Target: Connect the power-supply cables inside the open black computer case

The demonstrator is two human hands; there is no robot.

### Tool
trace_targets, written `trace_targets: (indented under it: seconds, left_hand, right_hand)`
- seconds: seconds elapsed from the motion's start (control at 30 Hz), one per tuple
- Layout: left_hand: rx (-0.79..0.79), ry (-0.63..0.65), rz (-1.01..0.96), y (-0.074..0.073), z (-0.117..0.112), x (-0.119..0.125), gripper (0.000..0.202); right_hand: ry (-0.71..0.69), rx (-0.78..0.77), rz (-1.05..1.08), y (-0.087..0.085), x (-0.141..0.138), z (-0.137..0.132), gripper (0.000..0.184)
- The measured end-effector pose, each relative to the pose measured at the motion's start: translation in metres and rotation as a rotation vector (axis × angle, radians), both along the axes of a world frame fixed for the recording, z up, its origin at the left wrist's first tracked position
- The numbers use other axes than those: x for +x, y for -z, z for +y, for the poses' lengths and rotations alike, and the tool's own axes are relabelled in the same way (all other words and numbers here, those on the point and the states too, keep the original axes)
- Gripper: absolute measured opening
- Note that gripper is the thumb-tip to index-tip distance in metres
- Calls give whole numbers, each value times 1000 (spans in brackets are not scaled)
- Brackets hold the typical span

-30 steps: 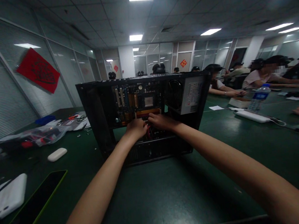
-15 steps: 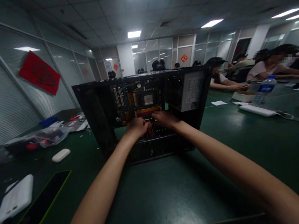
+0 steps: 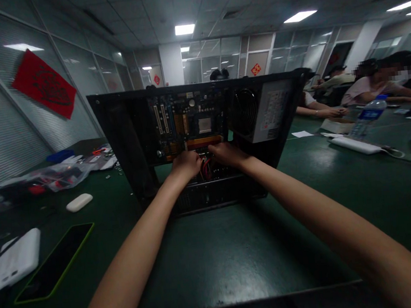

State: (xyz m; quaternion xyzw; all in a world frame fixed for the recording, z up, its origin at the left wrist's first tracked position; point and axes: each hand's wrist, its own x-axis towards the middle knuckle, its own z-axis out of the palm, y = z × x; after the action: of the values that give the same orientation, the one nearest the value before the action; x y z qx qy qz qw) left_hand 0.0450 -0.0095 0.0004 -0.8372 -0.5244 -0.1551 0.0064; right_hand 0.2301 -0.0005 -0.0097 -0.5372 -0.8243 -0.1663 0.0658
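Observation:
An open black computer case stands upright on the green table. Inside it I see the motherboard with its pale processor square, and a grey power supply at upper right. Both my hands reach in at the board's lower edge, by the orange and yellow memory slots. Curled fingers close my left hand; their tips are hidden. My right hand is closed too, thumb against fingers, and what it grips is hidden. Red and dark cables run between the two hands.
To the left lie a phone with a green edge, a white phone-like device, a white earbud case and a plastic bag. At right are a water bottle and a white power strip. People sit beyond.
My view has tilted down a little, so the distant room sits higher in the picture. Both hands stay at nearly the same place in the case, still closed.

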Motion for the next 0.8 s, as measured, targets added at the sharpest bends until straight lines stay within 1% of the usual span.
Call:
trace_targets:
  seconds: [0.17, 0.27, 0.3, 0.4, 0.43, 0.53, 0.63, 0.7, 0.8]
  left_hand:
    - [43, 47, -86, 2, -5, -4, 23]
    - [95, 75, -106, 2, -12, -7, 19]
    - [105, 84, -98, 2, -15, -8, 19]
    - [112, 100, -68, 2, -19, -7, 17]
    - [104, 108, -63, 2, -19, -7, 17]
    - [73, 128, -68, 3, -14, -6, 18]
    - [21, 149, -138, 6, -10, -7, 19]
    - [-30, 186, -199, 8, -9, -8, 21]
    - [-69, 236, -195, 10, -9, -10, 19]
  right_hand:
    - [-2, -11, 90, 1, 3, -1, 18]
    - [-102, 2, 204, 2, 7, -5, 14]
    - [-147, 28, 248, 2, 8, -6, 16]
    - [-227, 135, 387, 4, 2, -11, 20]
    - [-270, 145, 401, 4, -2, -13, 21]
    - [-373, 168, 346, 4, -15, -16, 24]
    - [-434, 169, 275, 4, -20, -17, 23]
    - [-457, 147, 231, 4, -19, -17, 22]
    - [-458, 90, 196, 6, -15, -16, 23]
